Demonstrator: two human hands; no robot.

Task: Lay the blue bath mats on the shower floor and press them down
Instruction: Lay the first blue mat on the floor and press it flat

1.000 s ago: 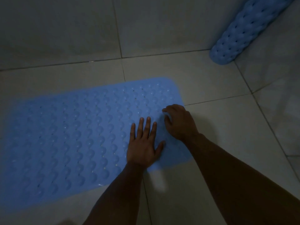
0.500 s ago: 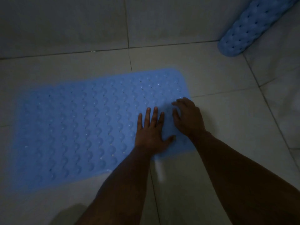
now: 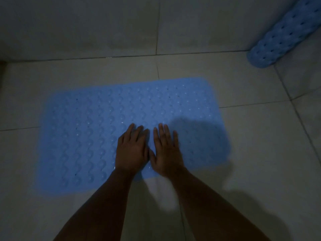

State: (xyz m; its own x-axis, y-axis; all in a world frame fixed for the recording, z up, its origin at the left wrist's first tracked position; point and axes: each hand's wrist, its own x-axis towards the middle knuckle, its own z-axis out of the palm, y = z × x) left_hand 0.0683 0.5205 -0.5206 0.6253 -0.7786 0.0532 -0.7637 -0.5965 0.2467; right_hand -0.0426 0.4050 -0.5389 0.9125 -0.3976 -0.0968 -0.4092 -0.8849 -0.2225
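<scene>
Both hands, left hand [image 3: 131, 150] and right hand [image 3: 166, 150], flat, gripping nothing, on blue mat [image 3: 104, 136]; unpressed outer edges may lift, slide.

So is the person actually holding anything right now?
No, nothing is gripped. The left hand and right hand lie flat, fingers straight, on the flat blue bumpy rubber bath mat.

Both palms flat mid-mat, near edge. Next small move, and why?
Probably slide both hands outward, pressing. The left hand and right hand sit together on the flat mat, leaving its ends unpressed. The rolled mat can wait.
</scene>
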